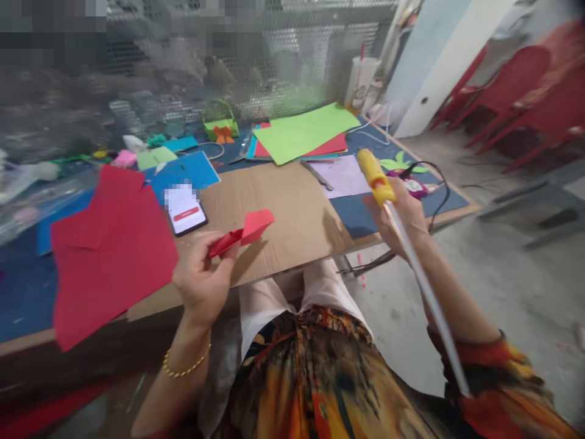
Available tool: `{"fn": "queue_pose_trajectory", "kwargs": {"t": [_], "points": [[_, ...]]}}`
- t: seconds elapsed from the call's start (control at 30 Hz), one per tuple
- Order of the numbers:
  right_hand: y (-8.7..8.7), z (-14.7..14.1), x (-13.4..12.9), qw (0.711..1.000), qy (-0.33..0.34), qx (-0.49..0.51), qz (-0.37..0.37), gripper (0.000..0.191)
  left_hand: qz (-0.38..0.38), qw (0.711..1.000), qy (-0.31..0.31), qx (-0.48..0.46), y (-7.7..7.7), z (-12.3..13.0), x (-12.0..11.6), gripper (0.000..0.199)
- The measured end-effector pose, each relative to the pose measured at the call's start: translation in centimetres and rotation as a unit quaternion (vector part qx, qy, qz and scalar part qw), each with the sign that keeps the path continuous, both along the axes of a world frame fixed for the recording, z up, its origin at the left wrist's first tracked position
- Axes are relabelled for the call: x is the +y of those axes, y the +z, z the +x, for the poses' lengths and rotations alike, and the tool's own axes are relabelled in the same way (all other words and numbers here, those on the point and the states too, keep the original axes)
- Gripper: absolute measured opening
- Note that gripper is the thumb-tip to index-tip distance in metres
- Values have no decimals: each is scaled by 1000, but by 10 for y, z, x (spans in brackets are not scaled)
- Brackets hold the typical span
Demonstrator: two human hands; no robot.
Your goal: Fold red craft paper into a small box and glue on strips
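Observation:
Pinched in my left hand (pixel 203 277) is a folded piece of red paper (pixel 256 227), held just above a brown cardboard sheet (pixel 292 201). My right hand (pixel 402 216) grips a yellow glue gun (pixel 375 175) beyond the table's right front edge. A long clear glue stick (pixel 427 292) sticks out of the gun's back and slants down toward my sleeve. The fingers of my right hand are partly hidden behind the gun. Large red paper sheets (pixel 114 262) lie left of my left hand, and a lit phone (pixel 187 213) rests close by on the cardboard's left edge.
Behind the cardboard lie a green sheet (pixel 306 131) on stacked papers, a lilac sheet (pixel 345 177) and grey scissors (pixel 317 175). A small green basket (pixel 220 125) and a drink cup (pixel 359 82) stand at the back. A black cable (pixel 441 174) loops near my right hand. Red chairs (pixel 516 97) stand right.

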State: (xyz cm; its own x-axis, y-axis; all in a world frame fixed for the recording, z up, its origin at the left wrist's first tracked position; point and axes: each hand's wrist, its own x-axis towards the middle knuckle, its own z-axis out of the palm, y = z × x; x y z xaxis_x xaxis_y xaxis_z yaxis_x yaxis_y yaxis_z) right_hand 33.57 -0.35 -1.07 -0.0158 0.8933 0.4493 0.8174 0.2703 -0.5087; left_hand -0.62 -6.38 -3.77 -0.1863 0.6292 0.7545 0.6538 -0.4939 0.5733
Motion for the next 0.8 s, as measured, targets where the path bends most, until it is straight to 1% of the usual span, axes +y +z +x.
{"fn": "queue_pose_trajectory", "kwargs": {"t": [0.03, 0.07, 0.1, 0.17, 0.23, 0.3, 0.33, 0.37, 0.4, 0.43, 0.47, 0.5, 0.53, 0.57, 0.6, 0.67, 0.73, 0.8], "points": [[-1, 10, 16, 998, -28, -61, -17, 37, -15, 999, -11, -44, 0, 0, 1, 12], [-2, 20, 30, 992, -47, -116, -27, 33, -32, 995, -27, -87, 0, 0, 2, 14], [-3, 27, 43, 984, -52, -165, -35, 31, -48, 990, -44, -125, 0, 2, 3, 15], [-8, 37, 63, 968, -38, -244, -50, 29, -77, 975, -83, -190, 1, 8, 3, 16], [-14, 42, 77, 966, -11, -251, -65, 32, -84, 965, -110, -224, 1, 13, 4, 18], [-16, 41, 83, 966, -4, -250, -66, 35, -82, 964, -128, -217, 0, 16, 5, 19], [-14, 38, 81, 967, -7, -250, -46, 36, -81, 967, -131, -205, 0, 17, 6, 19], [-10, 33, 77, 969, -5, -247, 1, 36, -79, 970, -133, -188, 1, 18, 6, 18], [-4, 25, 68, 971, 6, -228, 66, 35, -74, 974, -134, -170, 1, 19, 6, 17], [5, 15, 57, 971, 57, -191, 131, 33, -66, 977, -137, -150, 2, 20, 6, 15], [14, 2, 43, 962, 142, -147, 179, 32, -54, 980, -142, -130, 4, 22, 5, 13], [23, -12, 29, 949, 219, -111, 198, 33, -43, 981, -151, -109, 5, 23, 5, 10], [32, -27, 15, 932, 280, -94, 209, 35, -32, 982, -162, -91, 7, 25, 4, 9], [39, -41, 1, 918, 317, -89, 222, 35, -23, 982, -173, -75, 8, 27, 3, 10], [43, -54, -10, 912, 330, -85, 227, 31, -17, 981, -182, -62, 10, 29, 2, 13], [47, -73, -25, 905, 346, -94, 228, 20, -11, 980, -192, -43, 12, 31, 0, 17], [45, -81, -31, 903, 345, -101, 235, 13, -15, 981, -191, -30, 14, 33, -2, 18], [41, -82, -32, 903, 339, -97, 245, 13, -23, 982, -188, -12, 15, 34, -5, 15]]}}
